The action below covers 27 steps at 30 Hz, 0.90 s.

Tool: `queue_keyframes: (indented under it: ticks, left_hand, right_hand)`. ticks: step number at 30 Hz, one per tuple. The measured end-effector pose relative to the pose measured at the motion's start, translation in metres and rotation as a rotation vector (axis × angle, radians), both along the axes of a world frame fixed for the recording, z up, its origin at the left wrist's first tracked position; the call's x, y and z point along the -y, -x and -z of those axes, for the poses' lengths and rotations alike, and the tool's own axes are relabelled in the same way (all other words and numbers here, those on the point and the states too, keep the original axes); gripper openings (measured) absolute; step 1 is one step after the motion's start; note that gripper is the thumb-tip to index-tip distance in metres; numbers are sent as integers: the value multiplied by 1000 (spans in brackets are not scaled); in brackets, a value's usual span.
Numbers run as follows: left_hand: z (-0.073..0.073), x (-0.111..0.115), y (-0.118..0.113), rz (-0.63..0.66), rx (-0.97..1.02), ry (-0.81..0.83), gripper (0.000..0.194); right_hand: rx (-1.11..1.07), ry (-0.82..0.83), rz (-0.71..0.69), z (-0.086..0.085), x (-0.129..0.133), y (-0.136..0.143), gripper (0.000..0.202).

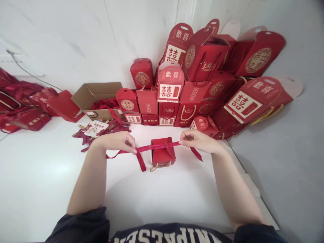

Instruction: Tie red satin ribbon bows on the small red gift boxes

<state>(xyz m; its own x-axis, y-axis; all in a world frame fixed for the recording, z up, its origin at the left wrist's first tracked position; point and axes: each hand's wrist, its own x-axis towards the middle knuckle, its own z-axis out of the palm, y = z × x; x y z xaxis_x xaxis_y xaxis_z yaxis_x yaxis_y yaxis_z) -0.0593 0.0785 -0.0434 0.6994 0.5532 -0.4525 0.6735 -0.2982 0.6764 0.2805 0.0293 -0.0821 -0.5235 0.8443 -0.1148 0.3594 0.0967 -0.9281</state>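
Counter (pixel 50 175), white: carries all below.
Stacked boxes (pixel 170 86), red: at the back.
Carton (pixel 106 90), brown, open: left of the stack.
Left hand (pixel 123 141): fingers together, clamped on ribbon (pixel 149 147).
Right hand (pixel 198 141): likewise, across the small box.
Small box (pixel 163 156), red: between both hands, rope handle (pixel 153 168) nearest the wearer.
Ribbon: spans its top, ends loose; best kept flat, pulled evenly and gently, lest the box skew.

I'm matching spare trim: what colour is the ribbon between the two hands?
Deep pinkish red; the ribbon shows best in the head view.
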Motion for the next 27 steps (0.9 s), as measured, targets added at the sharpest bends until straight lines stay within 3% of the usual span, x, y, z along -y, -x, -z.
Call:
queue_keyframes:
  ticks: [8,12,16,21,27]
  left_hand:
    - [-16,1,21,25,138,70,16]
    - [-16,-2,25,21,294,66,19]
    - [-8,0,5,-45,528,63,28]
    - [-5,13,-27,-206,784,111,29]
    - [-32,27,-51,-473,1000,-16,22]
  right_hand:
    - [89,94,61,-12,4,-18,36]
    - [156,98,71,-19,9,-33,38]
    - [-44,-66,280,-24,16,-35,32]
    - [-386,-224,591,-30,20,-13,27]
    - [-593,-413,642,-57,17,10,22]
